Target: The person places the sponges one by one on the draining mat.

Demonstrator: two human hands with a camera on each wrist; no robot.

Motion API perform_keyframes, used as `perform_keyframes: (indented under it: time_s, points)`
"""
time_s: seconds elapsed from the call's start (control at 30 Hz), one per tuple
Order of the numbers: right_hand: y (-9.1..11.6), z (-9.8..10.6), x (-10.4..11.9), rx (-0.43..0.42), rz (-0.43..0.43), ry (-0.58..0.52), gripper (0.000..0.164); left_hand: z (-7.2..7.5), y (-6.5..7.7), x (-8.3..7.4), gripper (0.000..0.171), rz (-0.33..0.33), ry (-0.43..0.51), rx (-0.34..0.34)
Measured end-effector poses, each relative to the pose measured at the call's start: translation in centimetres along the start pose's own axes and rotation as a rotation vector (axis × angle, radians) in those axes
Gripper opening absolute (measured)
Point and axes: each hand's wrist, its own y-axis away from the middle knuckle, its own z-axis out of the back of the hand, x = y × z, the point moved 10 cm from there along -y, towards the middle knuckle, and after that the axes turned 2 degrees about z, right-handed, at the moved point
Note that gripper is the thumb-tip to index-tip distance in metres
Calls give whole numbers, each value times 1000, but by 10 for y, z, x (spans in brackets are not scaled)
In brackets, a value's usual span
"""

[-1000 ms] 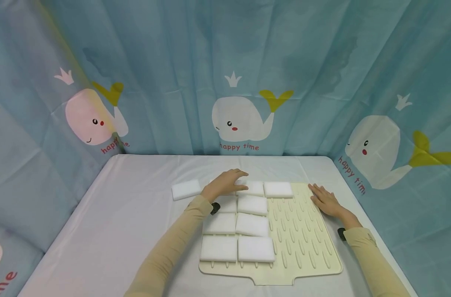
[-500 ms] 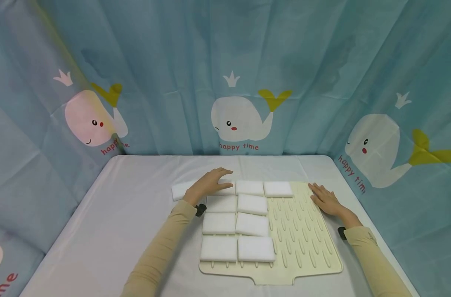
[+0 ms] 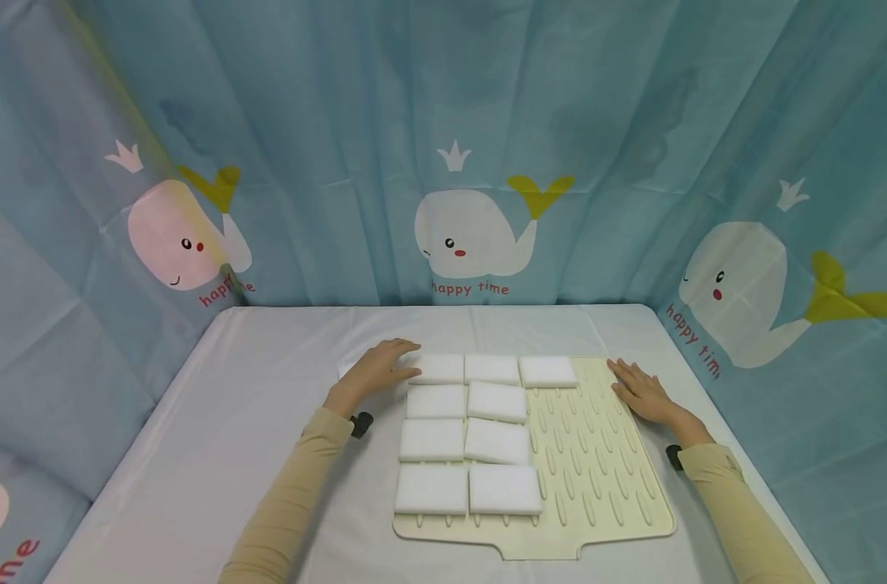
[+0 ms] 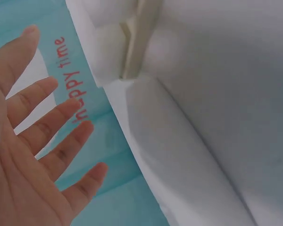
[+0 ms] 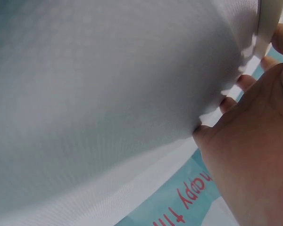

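Note:
A cream mat with raised oval ridges and a front tab lies on the table. White sponge blocks fill its left side in two columns, and one more sponge sits in the back row's third place. My left hand hovers beside the mat's back left corner, over a loose sponge that it mostly hides. In the left wrist view its fingers are spread, holding nothing. My right hand rests at the mat's back right edge, fingers extended; the right wrist view shows its thumb against the mat's rim.
A white cloth covers the table. Blue curtains with printed whales stand close behind and along both sides. The mat's ridged right part is bare.
My left hand has moved left, off the back-row sponges and over toward the loose one, uncovering the sponges of the left column. My right hand stays at the mat's edge.

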Motion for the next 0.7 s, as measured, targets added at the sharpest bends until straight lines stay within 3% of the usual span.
perform_keyframes:
  time_s: [0.7]
  points:
    - [-1,-2,-3,-5,8,13,56,7,46,71,66,117,-125,5]
